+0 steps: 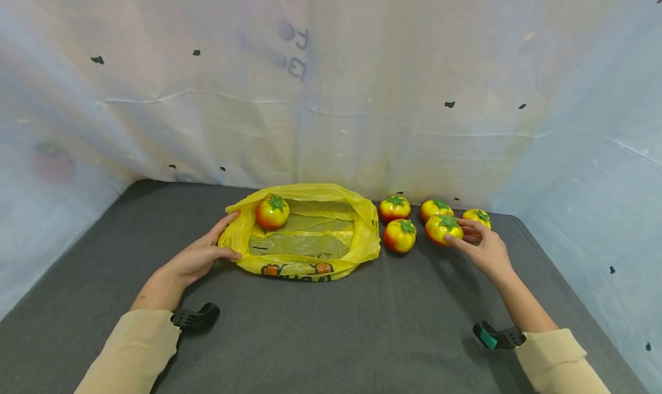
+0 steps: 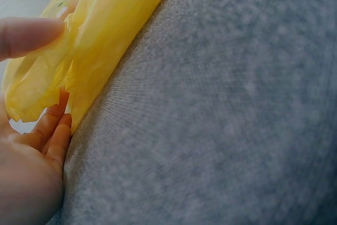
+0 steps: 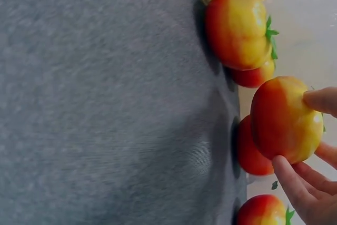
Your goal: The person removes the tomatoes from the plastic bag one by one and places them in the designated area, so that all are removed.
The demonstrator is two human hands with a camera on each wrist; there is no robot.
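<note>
A yellow plastic bag lies with its mouth spread wide on the dark grey table, one red-and-yellow tomato inside at its left end. My left hand holds the bag's left end, thumb along the front edge and fingers farther back; in the left wrist view the thumb overlaps the yellow film. Right of the bag, my right hand grips another glossy tomato with a green leafy top between thumb and fingers. The right wrist view shows this held tomato raised off the cloth.
Several more tomatoes sit by the bag's right side: a back one, a front one, one behind the held tomato and one by the right fingers. A pale sheet hangs behind the table and along both sides.
</note>
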